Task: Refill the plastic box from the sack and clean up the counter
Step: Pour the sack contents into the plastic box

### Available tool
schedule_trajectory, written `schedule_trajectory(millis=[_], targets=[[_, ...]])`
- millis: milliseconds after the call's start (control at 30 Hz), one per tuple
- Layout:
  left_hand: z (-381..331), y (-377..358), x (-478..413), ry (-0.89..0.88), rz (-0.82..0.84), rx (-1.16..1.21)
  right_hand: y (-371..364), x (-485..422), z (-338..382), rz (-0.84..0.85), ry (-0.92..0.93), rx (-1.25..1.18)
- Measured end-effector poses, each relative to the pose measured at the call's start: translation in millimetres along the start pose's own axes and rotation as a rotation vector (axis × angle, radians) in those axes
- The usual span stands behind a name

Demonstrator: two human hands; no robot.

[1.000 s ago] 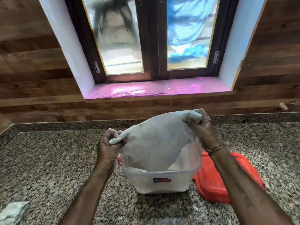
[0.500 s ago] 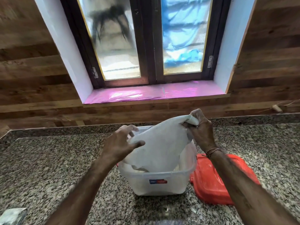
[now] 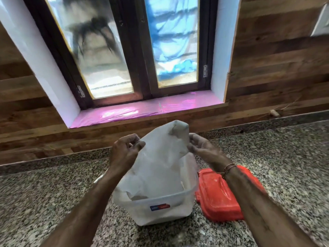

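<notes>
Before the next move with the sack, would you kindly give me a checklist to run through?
1. Lower end of the sack inside the plastic box: ok.
2. Grip of the left hand on the sack's edge: ok, pinching.
3. Grip of the right hand on the sack: cannot tell, blurred.
4. Whether the sack is fully emptied: cannot tell.
5. The red lid off, lying on the counter beside the box: ok.

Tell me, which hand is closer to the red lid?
Right. The right hand is at the sack's right edge, above the red lid; the left hand is beyond the sack, at its left edge.
</notes>
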State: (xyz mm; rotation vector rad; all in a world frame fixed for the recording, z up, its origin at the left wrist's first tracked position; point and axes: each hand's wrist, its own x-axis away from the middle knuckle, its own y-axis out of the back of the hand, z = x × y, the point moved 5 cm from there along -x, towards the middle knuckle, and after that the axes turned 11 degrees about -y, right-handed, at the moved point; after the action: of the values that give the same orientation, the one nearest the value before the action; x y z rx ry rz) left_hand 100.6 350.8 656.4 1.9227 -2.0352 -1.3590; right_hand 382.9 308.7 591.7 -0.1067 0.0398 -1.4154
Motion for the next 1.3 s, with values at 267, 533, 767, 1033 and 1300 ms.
schedule_trajectory(millis=[267, 533, 767, 1033, 1300], targets=[[16, 6, 4, 0.093, -0.024, 0.155, -6, -10, -9, 0.066, -0.061, -0.019], [23, 9, 8, 0.132, -0.07, 0.273, -12, -17, -13, 0.048, -0.054, 0.015], [30, 3, 10, 0.167, -0.077, 0.337, -20, -14, -11, -0.003, -0.024, 0.139], [37, 7, 12, 0.161, -0.09, 0.344, -13, -14, -13, -0.355, 0.09, 0.257], [42, 15, 13, 0.197, -0.125, 0.373, -6, -14, -22, -0.47, 0.095, 0.283]])
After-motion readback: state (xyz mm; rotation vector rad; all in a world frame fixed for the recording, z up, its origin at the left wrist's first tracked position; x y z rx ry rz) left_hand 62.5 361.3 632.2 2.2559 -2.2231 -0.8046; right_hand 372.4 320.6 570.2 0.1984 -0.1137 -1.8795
